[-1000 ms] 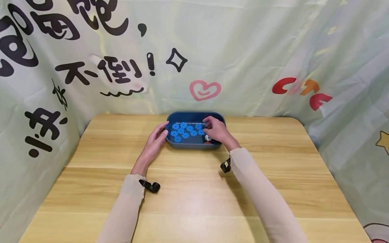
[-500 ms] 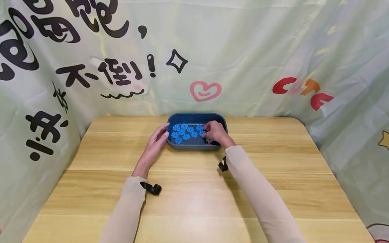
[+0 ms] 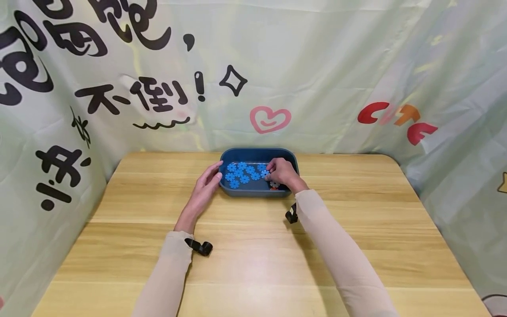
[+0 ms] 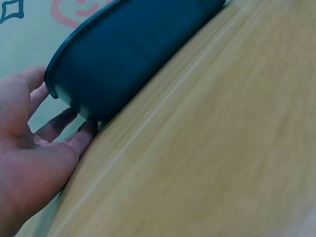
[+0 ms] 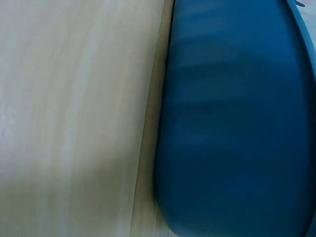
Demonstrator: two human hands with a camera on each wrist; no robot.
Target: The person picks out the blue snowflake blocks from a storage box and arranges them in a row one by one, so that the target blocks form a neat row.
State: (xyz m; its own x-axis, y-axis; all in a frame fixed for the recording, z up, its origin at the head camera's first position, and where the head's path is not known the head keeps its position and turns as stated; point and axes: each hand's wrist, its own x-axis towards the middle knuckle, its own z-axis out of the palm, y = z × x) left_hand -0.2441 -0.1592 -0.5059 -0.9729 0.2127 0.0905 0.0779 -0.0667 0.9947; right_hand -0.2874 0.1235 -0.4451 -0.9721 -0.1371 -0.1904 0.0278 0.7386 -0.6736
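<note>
Since a second ago the right hand has dipped deeper into the blue tray at the frame's centre. Nearest, along the bottom, lies the wooden table. Mid-frame, the left hand, fingers loosely extended, touches the tray's left end. Right fingers bunch narrowly at a blue piece; whether they pinch it I cannot tell. Handling that piece seems the step in hand; next probably needs a sure pinch, sparing neighbouring flower-shaped pieces. A greyish piece crowds below; printed cloth rises behind.
</note>
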